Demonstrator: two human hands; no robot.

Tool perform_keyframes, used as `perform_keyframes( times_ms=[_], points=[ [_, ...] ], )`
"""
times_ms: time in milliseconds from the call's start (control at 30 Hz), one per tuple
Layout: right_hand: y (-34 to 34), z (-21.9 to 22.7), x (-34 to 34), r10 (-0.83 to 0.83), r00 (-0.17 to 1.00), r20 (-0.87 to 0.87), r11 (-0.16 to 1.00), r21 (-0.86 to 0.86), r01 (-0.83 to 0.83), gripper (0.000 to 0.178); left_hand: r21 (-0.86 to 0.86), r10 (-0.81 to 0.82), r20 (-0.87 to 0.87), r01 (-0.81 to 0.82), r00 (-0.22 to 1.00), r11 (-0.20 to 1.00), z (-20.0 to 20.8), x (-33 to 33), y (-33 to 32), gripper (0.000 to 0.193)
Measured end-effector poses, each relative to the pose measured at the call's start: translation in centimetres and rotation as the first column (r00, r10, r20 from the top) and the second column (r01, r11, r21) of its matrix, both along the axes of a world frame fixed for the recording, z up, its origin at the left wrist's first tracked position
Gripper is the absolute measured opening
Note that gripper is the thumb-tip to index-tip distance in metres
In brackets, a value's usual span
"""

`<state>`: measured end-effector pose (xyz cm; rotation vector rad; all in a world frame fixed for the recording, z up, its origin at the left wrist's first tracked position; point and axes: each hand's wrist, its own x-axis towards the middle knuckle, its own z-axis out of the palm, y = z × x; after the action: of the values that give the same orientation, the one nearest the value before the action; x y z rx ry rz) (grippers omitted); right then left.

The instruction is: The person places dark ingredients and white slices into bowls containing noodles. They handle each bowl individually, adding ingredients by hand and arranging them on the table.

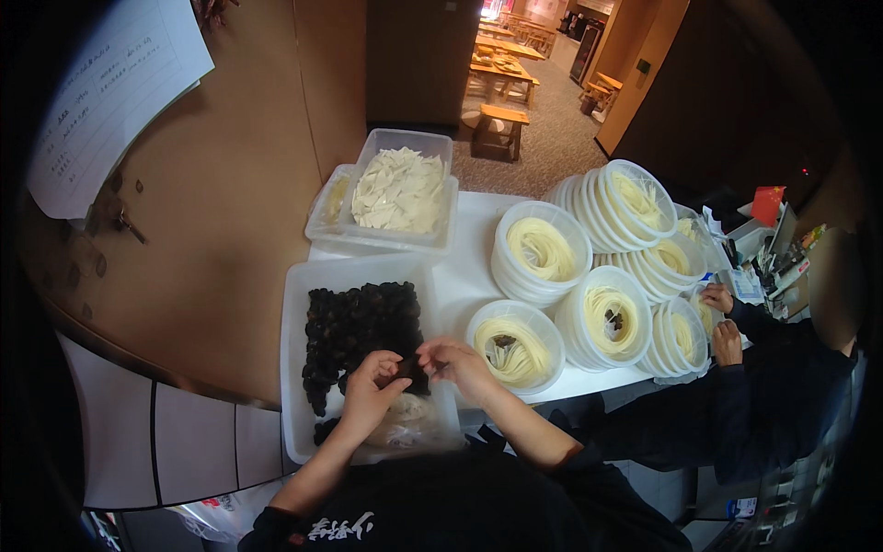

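Observation:
Over a large translucent tub [292,386] my two hands meet, closed, around a small dark, mushroom-like piece [407,368]. My left hand [370,394] pinches it from the left, and the fingertips of my right hand [452,364] press at its right side. Many black, rounded pieces [354,322] of the same look fill the far part of the tub. A clear plastic bag [405,419] with pale contents lies in its near right corner, partly behind my hands. Just right of my right hand stands a round bowl of pale noodles [517,345] with a dark bit in its middle.
Stacked noodle bowls [543,248] cover the white table's [460,262] right side. Beyond my tub is a container of pale flat pieces [397,189]. At the right a co-worker's hands [725,340] touch another bowl. A brown partition [221,230] with a paper sheet [115,101] rises left.

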<state>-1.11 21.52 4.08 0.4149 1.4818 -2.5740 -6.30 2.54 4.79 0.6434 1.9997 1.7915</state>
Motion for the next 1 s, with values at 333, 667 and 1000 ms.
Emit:
perform_keyframes(
  times_ms=[333,667,1000],
  points=[
    [-3.1,0.8,0.6,0.124,0.984,-0.129,0.878,0.476,-0.048,0.019,-0.049,0.029,-0.153,-0.037,0.988,0.998,0.4,-0.1,0.1,0.031],
    [-4.0,1.1,1.2,0.085,0.916,-0.392,0.53,0.796,0.291,0.009,-0.093,-0.002,-0.118,-0.009,0.993,0.996,0.4,0.1,-0.2,0.01],
    [-0.6,0.5,0.1,-0.187,0.98,0.072,0.961,-0.194,0.198,0.016,0.204,0.039,0.288,-0.101,0.957,0.974,1.2,-0.7,-0.5,0.014]
  ],
)
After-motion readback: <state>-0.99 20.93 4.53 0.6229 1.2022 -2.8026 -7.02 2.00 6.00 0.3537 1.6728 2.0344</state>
